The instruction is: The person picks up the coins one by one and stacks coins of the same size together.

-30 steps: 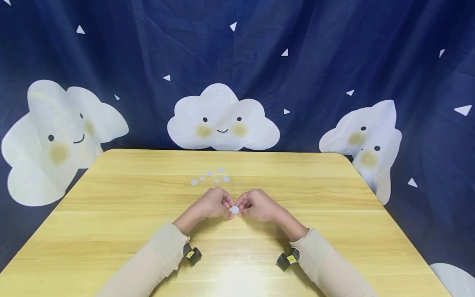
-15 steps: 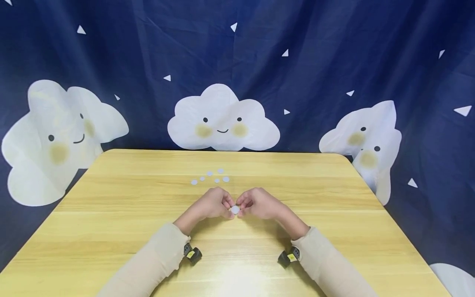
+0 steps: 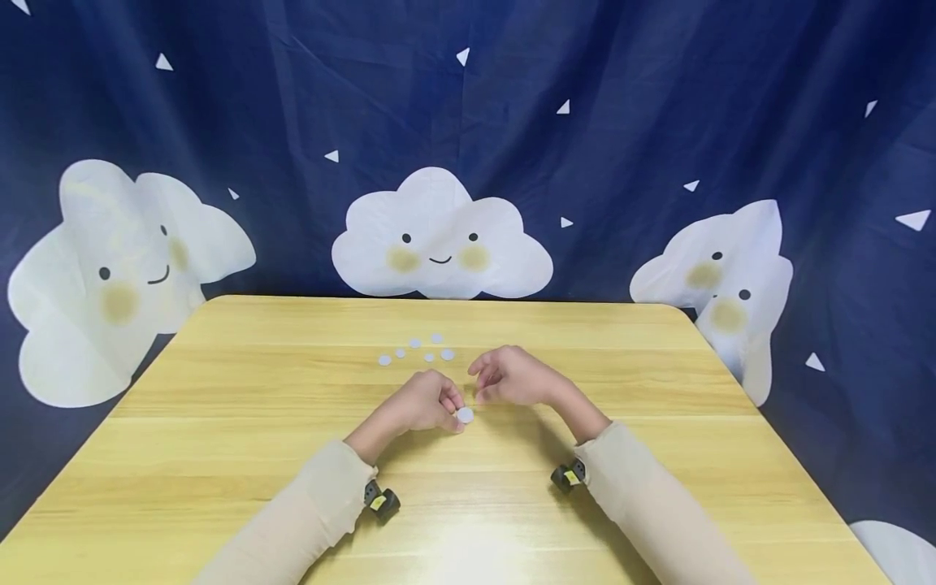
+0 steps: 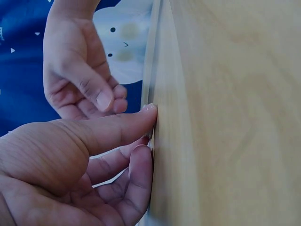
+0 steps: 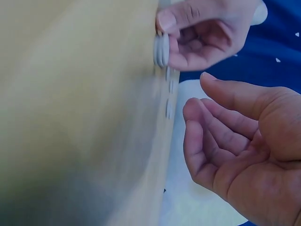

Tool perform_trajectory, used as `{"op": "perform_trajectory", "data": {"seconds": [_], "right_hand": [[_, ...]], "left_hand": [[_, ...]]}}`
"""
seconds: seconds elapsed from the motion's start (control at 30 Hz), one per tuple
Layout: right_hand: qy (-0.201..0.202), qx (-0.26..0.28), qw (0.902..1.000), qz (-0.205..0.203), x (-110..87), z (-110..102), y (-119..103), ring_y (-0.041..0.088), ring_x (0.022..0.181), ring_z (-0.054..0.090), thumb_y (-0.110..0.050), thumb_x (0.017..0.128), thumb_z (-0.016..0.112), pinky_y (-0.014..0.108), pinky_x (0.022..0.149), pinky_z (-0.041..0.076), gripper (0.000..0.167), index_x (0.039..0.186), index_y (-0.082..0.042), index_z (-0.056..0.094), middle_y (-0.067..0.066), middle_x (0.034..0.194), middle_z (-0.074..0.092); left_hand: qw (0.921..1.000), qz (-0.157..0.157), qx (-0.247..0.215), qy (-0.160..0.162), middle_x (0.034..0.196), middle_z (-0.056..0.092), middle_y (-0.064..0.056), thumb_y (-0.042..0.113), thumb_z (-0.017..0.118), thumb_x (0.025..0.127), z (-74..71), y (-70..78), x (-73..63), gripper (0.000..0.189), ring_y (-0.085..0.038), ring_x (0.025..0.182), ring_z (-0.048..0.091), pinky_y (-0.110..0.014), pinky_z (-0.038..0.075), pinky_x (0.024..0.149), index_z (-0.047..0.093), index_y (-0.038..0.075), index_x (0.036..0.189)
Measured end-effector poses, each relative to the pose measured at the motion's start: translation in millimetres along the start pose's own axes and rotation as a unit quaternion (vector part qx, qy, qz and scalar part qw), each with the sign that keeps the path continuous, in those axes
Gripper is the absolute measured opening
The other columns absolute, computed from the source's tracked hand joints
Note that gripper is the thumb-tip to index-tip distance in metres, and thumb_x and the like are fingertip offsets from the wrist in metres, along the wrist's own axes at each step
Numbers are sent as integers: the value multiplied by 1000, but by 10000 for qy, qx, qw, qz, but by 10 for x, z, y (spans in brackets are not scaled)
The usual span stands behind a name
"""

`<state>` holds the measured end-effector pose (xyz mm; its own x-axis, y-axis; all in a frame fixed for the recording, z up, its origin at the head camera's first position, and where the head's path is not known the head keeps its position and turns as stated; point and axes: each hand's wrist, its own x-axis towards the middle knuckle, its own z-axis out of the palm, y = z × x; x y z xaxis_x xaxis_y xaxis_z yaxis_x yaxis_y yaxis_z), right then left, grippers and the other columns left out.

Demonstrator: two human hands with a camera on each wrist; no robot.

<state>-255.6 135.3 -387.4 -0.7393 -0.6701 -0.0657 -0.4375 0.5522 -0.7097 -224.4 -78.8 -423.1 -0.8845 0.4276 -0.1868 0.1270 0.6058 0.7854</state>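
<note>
A short stack of round, pale grey discs [image 3: 465, 415], coin-like in shape, stands on the wooden table. In the right wrist view the layered edges of the stack [image 5: 161, 51] show. My left hand [image 3: 426, 401] holds the stack from its left side, thumb at the near edge and fingers at the far edge. In the left wrist view that hand [image 4: 94, 165] hides most of the discs. My right hand [image 3: 517, 377] hovers above the table, up and right of the stack. Its fingers are loosely bent with nothing between them, as the right wrist view of the hand [image 5: 244, 136] confirms.
Several loose discs [image 3: 447, 355] of differing sizes lie flat beyond my left hand. The wooden table [image 3: 219, 455] reaches back to a dark blue curtain [image 3: 621, 65] with white clouds. A small black camera [image 3: 382, 501] sits at each wrist.
My right hand has let go of the stack and moved up and away from it. My left hand stays at the stack. The loose discs have not moved on the table.
</note>
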Motion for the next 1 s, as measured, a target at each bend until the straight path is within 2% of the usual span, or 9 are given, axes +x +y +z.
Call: {"op": "perform_trajectory", "data": {"seconds": [0.17,0.37,0.73,1.0], "right_hand": [[69,-208,9998,-5,152,-96,1,15,88,71,-2,87,78,29,83,57,39,121,10,66,5,92,73],[36,-455,9989,-47,348,-148,35,14,87,72,0,88,73,30,85,57,34,120,10,66,5,90,76],[423,-457,9980,147,649,-106,232,13,85,70,-2,90,74,28,82,56,27,115,5,70,6,91,77],[270,-544,9975,373,821,-69,214,12,87,71,-3,89,75,26,83,55,22,111,2,73,5,92,77]], "left_hand": [[10000,-29,6,13,86,65,-3,8,92,73,3,-6,3,25,-18,82,60,-30,51,74,72,8,89],[9999,76,78,22,85,66,-2,8,91,75,3,-2,-2,24,-17,81,60,-30,52,74,72,7,89],[9999,86,94,29,85,65,-2,8,91,75,8,-12,0,24,-17,81,60,-30,52,73,72,8,89],[9999,113,82,31,83,65,-2,7,91,74,1,-5,-7,24,-17,79,60,-30,51,71,71,8,89]]}}
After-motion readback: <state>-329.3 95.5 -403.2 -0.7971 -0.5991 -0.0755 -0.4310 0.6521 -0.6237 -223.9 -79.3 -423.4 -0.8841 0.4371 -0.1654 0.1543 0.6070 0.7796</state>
